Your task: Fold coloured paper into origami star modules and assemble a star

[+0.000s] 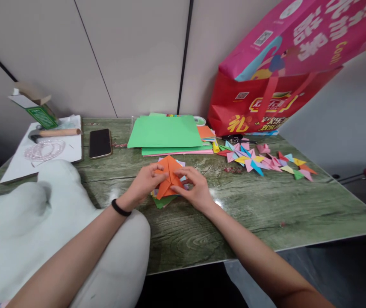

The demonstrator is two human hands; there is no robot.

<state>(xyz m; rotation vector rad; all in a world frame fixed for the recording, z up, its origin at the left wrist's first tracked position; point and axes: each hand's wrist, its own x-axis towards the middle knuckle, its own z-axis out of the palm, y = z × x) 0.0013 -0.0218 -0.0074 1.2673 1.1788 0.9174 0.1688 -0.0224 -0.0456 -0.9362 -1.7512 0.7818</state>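
Note:
A sheet of orange origami paper, folded with a crease down its middle, is held between my hands near the centre of the table. My left hand pinches its left side between thumb and fingers. On the other side, my right hand grips the right edge, its thumb on the lower part. Beneath the orange paper lies a small pile of coloured paper squares, with green showing at the bottom. Most of that pile is hidden by the orange sheet and my fingers.
Green paper sheets are stacked at the back. Folded paper pieces spread at right before a red bag. A phone, a hammer and a green box are at left. A large white padded object fills the lower left.

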